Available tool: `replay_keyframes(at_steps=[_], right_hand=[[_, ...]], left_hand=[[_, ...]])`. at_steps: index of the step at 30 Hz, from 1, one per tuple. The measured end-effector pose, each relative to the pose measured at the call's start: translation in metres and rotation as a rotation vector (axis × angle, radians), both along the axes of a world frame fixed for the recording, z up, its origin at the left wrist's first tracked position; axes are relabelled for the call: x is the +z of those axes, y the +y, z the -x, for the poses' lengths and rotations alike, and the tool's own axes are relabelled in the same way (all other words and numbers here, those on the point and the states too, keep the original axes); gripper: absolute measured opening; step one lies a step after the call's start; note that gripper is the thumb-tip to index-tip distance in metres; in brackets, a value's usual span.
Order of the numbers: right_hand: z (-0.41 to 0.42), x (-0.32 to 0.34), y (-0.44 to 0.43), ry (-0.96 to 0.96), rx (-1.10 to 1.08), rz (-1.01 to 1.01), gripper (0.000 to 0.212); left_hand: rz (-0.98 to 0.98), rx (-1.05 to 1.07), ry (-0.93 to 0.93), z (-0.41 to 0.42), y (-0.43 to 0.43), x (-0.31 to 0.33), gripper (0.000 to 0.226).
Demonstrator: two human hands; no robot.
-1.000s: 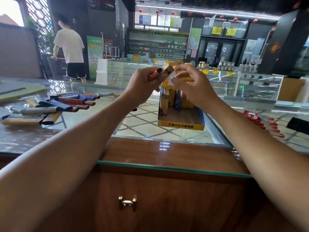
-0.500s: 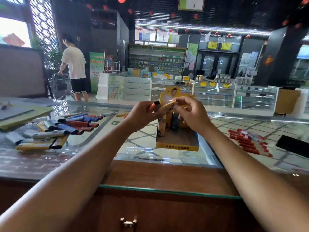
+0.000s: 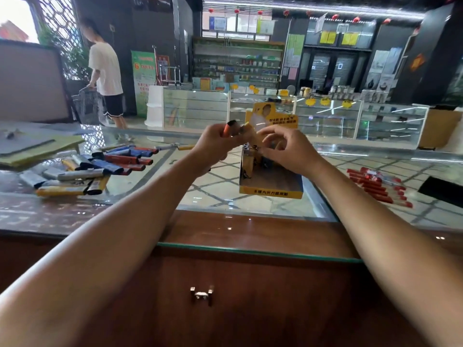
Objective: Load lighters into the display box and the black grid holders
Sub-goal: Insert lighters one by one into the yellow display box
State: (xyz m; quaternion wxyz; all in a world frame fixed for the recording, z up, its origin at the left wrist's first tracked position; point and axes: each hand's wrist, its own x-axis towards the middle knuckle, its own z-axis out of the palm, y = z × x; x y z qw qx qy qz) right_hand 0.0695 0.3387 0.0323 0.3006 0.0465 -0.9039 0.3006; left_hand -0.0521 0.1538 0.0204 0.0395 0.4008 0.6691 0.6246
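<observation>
Holding two lighters above the yellow box [image 3: 270, 194].
On the surface [image 3: 155, 196] at left, a heap [image 3: 100, 166] of blue, red, silver and yellow lighters; then left fingers [image 3: 220, 136] curled round an orange lighter [image 3: 228, 128], right fingers [image 3: 273, 139] pinching a yellow lighter [image 3: 246, 128], partly screening the box's back; farther right, red lighters [image 3: 375, 186], black holder [image 3: 443, 191].

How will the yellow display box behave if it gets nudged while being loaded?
The display box looks like thin card and is mostly empty, so it is probably light. It sits on the smooth glass counter, so it likely slides easily. Its tall header card and the few lighters at its back may tip it rearward.
</observation>
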Motion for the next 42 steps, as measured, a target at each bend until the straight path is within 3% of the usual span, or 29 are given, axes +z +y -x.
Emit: replay_keyframes(at_steps=[2,12,20,27,42], right_hand=[[-0.0007,-0.0001,-0.0021,0.029,0.032,0.041,0.038],[0.0,-0.0023,-0.0005,0.03,0.034,0.073,0.03],[-0.0025,0.0036,-0.0002,0.026,0.061,0.14,0.036],[-0.0068,0.0055,-0.0027,0.014,0.095,0.173,0.034],[-0.0057,0.0042,-0.009,-0.012,0.145,0.113,0.022]], left_hand=[[0.024,-0.012,0.034,-0.0016,0.0018,-0.0007,0.023],[0.081,-0.038,0.075,-0.0058,0.004,-0.0015,0.019],[-0.11,0.028,-0.164,0.0004,0.0049,-0.002,0.012],[-0.037,0.049,-0.156,-0.0014,0.0048,-0.0035,0.021],[0.012,0.036,-0.186,-0.0048,0.0035,-0.0037,0.019]])
